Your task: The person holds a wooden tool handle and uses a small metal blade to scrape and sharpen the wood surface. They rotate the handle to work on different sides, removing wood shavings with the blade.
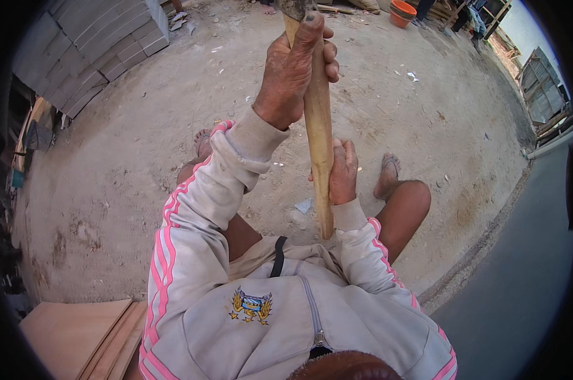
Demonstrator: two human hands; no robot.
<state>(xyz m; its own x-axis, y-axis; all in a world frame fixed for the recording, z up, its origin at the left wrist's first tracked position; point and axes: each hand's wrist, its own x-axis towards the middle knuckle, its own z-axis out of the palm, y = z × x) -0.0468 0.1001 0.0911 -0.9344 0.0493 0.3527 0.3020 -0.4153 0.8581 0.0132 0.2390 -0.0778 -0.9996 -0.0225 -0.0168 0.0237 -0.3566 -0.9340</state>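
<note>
A long, pale wooden handle stands up in front of me, tapering to a narrow lower end near my lap. At its top is a dark grey tool head, partly cut off by the picture's upper rim, so its kind cannot be made out. My left hand is wrapped round the upper part of the handle, just below the head, thumb up along it. Lower down, my right hand grips the handle from the right side; some of its fingers are hidden behind the wood.
Grey blocks are stacked at the far left. Wooden boards lie at the near left. An orange bucket stands at the back, with people's legs to its right. A grey wall runs along the right. Sandy ground has small scraps on it.
</note>
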